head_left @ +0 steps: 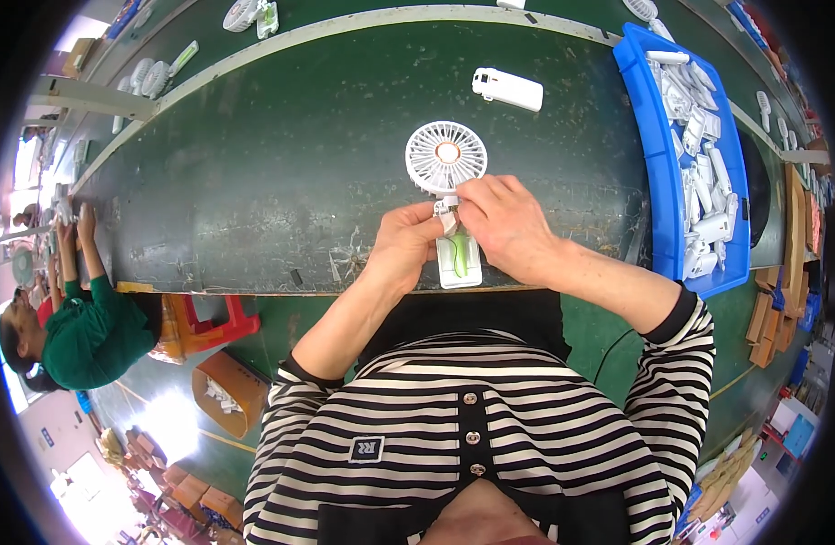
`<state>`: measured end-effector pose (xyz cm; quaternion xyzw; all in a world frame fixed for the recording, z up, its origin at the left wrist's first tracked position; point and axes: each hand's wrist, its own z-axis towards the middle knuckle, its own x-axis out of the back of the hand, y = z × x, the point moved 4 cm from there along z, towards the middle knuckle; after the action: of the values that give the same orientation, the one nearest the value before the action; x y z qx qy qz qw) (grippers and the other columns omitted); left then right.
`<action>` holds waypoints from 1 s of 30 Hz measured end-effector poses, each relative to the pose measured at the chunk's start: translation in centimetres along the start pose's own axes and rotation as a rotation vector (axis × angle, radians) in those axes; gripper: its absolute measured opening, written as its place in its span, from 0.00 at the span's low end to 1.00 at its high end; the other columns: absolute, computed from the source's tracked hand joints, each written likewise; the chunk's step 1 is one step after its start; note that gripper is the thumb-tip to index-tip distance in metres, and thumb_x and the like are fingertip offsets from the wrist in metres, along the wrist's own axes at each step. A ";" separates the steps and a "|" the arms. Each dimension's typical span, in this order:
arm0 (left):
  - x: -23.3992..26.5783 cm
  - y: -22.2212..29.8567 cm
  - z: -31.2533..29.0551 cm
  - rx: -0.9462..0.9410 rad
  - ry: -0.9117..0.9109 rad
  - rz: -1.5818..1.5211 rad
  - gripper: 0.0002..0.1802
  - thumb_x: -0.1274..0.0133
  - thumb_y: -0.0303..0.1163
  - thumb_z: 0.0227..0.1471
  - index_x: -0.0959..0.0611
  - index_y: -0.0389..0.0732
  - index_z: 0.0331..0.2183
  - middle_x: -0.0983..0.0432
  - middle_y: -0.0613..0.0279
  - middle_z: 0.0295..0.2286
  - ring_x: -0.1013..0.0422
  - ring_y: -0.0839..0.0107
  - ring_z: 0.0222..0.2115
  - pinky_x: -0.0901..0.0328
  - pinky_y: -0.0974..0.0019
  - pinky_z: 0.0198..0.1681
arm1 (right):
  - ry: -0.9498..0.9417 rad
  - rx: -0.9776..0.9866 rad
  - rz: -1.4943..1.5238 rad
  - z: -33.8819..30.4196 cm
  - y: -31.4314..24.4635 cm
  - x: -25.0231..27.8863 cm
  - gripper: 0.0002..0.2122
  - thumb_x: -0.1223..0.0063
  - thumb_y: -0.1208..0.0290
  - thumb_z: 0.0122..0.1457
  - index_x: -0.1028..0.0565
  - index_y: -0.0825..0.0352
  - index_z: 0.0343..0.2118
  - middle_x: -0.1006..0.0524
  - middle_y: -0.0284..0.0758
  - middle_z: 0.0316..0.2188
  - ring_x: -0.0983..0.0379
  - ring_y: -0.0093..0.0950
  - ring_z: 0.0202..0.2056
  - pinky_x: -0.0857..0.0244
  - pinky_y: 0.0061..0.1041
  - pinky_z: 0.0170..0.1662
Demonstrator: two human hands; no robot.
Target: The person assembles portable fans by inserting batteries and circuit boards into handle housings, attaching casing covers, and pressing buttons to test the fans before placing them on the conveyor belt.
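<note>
A small white handheld fan (446, 159) lies on the dark green belt, its round grille pointing away from me. Its open handle shell (459, 264) shows a green part inside and reaches the belt's near edge. My left hand (401, 247) pinches the fan's neck from the left. My right hand (505, 223) grips the same neck from the right, fingers curled over the joint. The joint itself is hidden under my fingertips.
A blue tray (652, 154) full of white handle shells stands at the right. A single white handle shell (507, 88) lies farther up the belt. More fan parts (154, 76) sit at the far left. A person in green (86, 327) works at the left.
</note>
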<state>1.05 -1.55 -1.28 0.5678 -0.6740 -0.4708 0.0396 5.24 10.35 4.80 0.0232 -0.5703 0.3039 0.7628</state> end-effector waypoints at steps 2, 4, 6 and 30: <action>-0.2 0.1 0.0 0.011 0.020 0.011 0.11 0.52 0.25 0.47 0.24 0.31 0.35 0.26 0.60 0.29 0.28 0.73 0.27 0.32 0.70 0.30 | -0.061 -0.093 -0.093 -0.1 -0.1 0.3 0.06 0.51 0.77 0.38 0.32 0.67 0.23 0.33 0.34 0.26 0.34 0.31 0.30 0.42 0.27 0.30; -0.3 0.0 0.0 0.024 0.038 0.024 0.11 0.52 0.25 0.47 0.24 0.31 0.34 0.26 0.60 0.28 0.28 0.73 0.27 0.32 0.70 0.30 | -0.058 -0.111 -0.086 -0.3 0.1 0.0 0.05 0.51 0.77 0.39 0.33 0.66 0.22 0.34 0.33 0.23 0.34 0.30 0.28 0.43 0.28 0.28; -0.3 0.0 0.1 0.020 0.039 0.005 0.10 0.52 0.26 0.47 0.24 0.31 0.33 0.26 0.59 0.28 0.28 0.73 0.26 0.32 0.71 0.30 | -0.055 -0.132 -0.079 -0.4 0.4 -0.3 0.05 0.51 0.76 0.39 0.33 0.65 0.22 0.35 0.32 0.21 0.34 0.30 0.26 0.44 0.28 0.27; -0.1 -0.6 1.3 0.066 -0.264 -0.194 0.16 0.53 0.26 0.48 0.28 0.28 0.40 0.27 0.55 0.34 0.29 0.69 0.33 0.33 0.65 0.40 | -0.199 -0.307 0.043 -0.8 2.2 -0.2 0.07 0.51 0.78 0.40 0.31 0.68 0.26 0.29 0.37 0.24 0.29 0.36 0.28 0.37 0.33 0.31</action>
<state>0.75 -0.69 -2.33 0.5643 -0.6306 -0.5205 -0.1136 4.83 12.32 3.63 -0.0756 -0.6830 0.2257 0.6905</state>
